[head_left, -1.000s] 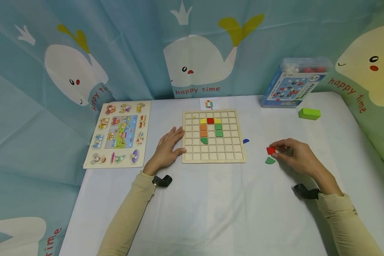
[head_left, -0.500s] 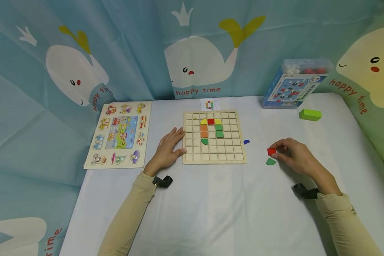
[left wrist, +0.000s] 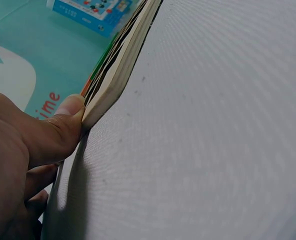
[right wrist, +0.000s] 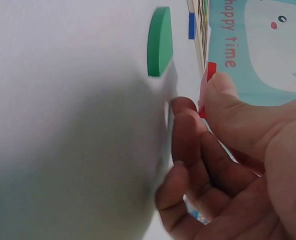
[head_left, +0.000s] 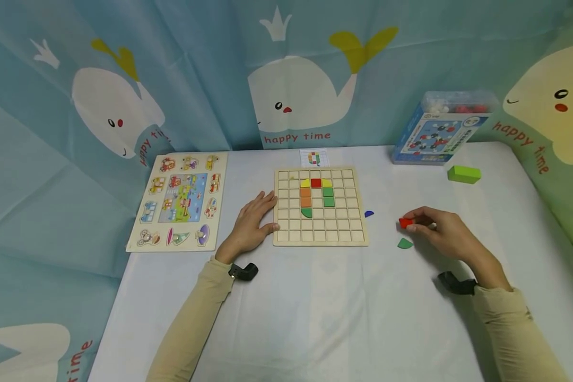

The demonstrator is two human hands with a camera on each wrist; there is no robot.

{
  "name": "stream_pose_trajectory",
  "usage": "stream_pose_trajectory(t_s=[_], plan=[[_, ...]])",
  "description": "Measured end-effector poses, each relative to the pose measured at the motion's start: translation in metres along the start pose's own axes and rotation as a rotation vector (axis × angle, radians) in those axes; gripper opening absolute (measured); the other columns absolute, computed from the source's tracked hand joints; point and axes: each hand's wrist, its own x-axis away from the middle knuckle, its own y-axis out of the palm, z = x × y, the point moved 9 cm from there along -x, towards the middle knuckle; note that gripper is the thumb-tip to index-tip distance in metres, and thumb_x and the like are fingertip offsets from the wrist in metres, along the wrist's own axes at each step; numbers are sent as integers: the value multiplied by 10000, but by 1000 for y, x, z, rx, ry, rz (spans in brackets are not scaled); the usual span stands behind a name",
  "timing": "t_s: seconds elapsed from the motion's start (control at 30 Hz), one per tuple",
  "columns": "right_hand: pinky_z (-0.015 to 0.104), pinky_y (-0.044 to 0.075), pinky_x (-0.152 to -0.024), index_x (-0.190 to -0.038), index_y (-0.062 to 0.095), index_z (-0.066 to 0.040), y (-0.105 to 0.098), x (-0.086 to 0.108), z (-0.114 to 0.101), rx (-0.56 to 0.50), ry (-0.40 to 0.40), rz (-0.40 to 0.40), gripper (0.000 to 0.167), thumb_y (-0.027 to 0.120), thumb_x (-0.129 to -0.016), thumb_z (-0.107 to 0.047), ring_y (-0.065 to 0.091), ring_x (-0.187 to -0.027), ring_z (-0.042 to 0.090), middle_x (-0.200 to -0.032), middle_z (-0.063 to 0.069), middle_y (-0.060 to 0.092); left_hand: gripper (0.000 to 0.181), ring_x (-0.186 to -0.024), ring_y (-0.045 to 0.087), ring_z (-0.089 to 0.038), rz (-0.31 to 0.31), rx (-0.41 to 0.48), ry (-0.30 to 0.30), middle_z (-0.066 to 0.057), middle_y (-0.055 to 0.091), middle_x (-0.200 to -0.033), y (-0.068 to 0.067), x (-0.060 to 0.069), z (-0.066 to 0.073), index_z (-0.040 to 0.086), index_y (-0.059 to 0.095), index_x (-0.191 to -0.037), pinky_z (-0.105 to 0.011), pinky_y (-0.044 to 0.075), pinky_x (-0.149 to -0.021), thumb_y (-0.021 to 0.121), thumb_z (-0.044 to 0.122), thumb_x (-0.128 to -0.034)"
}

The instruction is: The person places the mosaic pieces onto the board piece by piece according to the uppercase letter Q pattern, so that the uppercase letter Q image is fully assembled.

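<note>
My right hand (head_left: 440,232) pinches a red square tile (head_left: 404,223) between thumb and fingers, right of the wooden grid board (head_left: 291,237). In the right wrist view the red tile (right wrist: 211,70) stands tilted at the thumb tip. Just below that hand lies a green quarter-circle tile (head_left: 405,243) on the white tabletop. My left hand (head_left: 249,225) rests with straight fingers along the board's left edge, the thumb touching its side. Set in the board's cells are yellow, red, orange and green tiles, among them a green quarter-circle tile (head_left: 306,213).
A blue half-circle tile (head_left: 369,214) lies by the board's right edge. Behind the board is a small pattern card (head_left: 314,157). A picture puzzle board (head_left: 172,235) sits at left. A boxed set (head_left: 439,132) and a green block (head_left: 464,174) stand at back right.
The red tile has tilted in my right hand and moved slightly away from the green quarter-circle tile. My left hand has stayed at the board's edge.
</note>
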Motion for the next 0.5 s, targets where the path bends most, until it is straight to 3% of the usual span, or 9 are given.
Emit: stream_pose_trajectory(t_s=[0.27,0.5], plan=[[94,473,-697,-1205,743,-12,7,-7,-9,-43,-6,49,250,762,-991,-139,594,-816,48,-1089,163,774,747,-1664,145,-301,-3,-3,9,-85,280,-1761,1,0,0,55,383,-1640,-547,107,-1342,724,237,-1002],[133,509,-689,-1185,758,-27,16,-19,-26,-203,-51,75,218,767,-983,-107,643,-810,33,-1080,152,798,743,-1665,142,-296,-1,-6,11,-78,281,-1761,2,-1,-2,58,382,-1641,-539,100,-1345,719,239,-1004]])
